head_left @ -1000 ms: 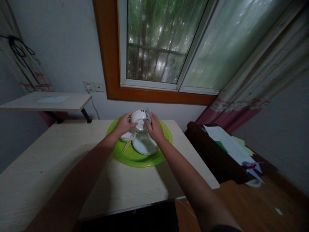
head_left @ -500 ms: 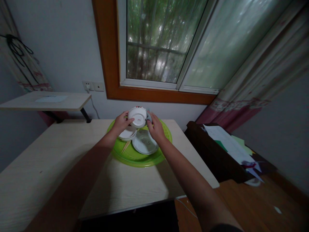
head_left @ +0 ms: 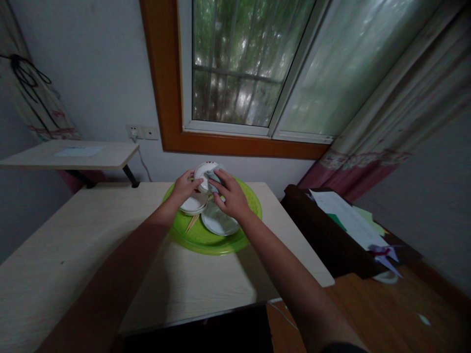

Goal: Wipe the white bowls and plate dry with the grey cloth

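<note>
White bowl gripped by the left hand, a grey cloth bunched against it under the right.

The left hand clasps the bowl's near-left side, thumb across the outside; the right hand grasps the cloth, fingers spread. The bowl, tilted above the back of a green tray, looks like glazed ceramic – probably light and stiff, but slick and easily chipped, so the rim and wall seem the surest hold, with firm, even pressure. The cloth should be soft and yielding. Below, stacked white dishes, chopsticks and a white plate sit on the tray – hard surfaces for a dropped bowl – and the tray rests on a pale table.
</note>
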The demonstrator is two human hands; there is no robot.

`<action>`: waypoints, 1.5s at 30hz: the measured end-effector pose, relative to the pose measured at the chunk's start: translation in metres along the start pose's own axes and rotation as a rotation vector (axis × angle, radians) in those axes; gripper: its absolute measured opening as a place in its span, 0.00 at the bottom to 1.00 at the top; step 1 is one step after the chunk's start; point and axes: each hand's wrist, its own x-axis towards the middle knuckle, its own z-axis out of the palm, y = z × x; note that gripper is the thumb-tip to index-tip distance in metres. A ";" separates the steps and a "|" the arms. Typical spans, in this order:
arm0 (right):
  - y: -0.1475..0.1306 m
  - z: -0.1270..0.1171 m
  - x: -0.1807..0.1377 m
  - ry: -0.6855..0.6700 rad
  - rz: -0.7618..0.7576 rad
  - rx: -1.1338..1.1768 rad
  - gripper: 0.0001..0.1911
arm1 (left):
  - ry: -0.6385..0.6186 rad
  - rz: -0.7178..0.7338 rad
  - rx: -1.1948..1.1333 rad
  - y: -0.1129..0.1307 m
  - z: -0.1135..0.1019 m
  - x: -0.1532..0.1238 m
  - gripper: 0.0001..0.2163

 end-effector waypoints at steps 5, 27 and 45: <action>-0.002 -0.001 0.000 -0.056 -0.011 -0.066 0.25 | 0.051 -0.004 -0.001 0.002 -0.002 -0.001 0.24; -0.005 -0.003 0.002 0.010 0.135 -0.275 0.23 | 0.119 -0.043 0.167 -0.001 0.000 -0.001 0.23; -0.002 -0.001 0.000 0.099 0.272 -0.101 0.18 | 0.164 -0.027 0.165 -0.005 -0.003 0.003 0.23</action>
